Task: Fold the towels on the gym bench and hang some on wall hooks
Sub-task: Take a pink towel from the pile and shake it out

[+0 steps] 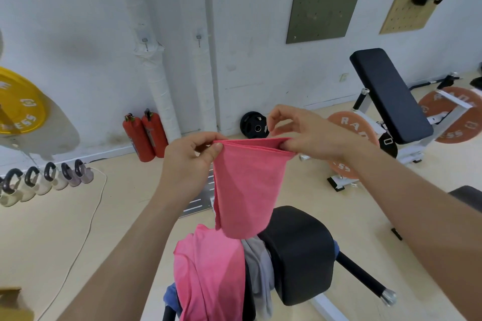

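1. Your left hand [189, 157] pinches the folded pink cloth towel [245, 187] by its 9 o'clock top corner.
2. Your right hand [309, 135] pinches the 3 o'clock corner.
3. The towel hangs above the black padded bench [300, 255].

Yellow plate [15, 104] cut by left edge; blue cloth [170, 296] mostly under draped pink towel [208, 268].
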Demonstrator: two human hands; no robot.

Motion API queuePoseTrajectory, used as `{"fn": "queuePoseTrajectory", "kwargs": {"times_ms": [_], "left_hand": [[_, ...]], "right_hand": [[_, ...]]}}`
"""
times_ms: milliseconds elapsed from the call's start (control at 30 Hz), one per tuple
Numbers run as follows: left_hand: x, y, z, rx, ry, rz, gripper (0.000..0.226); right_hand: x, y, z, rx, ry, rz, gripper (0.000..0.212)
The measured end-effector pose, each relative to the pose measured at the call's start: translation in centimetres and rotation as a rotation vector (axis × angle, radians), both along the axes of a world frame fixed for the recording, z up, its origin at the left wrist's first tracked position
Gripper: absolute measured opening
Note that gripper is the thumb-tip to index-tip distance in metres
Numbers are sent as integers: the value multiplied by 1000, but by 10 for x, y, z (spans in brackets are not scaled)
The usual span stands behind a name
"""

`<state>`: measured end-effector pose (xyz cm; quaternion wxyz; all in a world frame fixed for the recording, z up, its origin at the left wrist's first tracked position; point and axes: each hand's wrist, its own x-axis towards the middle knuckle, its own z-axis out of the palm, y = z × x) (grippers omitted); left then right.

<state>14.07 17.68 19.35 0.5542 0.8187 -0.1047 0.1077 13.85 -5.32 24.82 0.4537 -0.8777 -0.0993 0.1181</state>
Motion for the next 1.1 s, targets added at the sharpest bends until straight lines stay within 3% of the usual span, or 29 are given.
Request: {"fn": "queuePoseTrajectory", "kwargs": {"times_ms": [367, 567, 733, 900, 1100], "left_hand": [[9, -4, 16, -43, 25, -46, 21], [10, -8, 23, -34, 12, -84, 20], [16, -4, 21, -15, 3, -67, 24], [24, 3, 17, 41, -20, -8, 23], [29, 5, 5, 118, -4, -26, 23]], "right_hand": [[-16, -4, -2, 217, -62, 44, 34], [-14, -8, -4, -386, -474, 81, 29], [-19, -7, 1, -627, -419, 187, 22], [-15, -13, -1, -826, -429, 249, 42], [-7, -10, 0, -514, -468, 120, 24]]}}
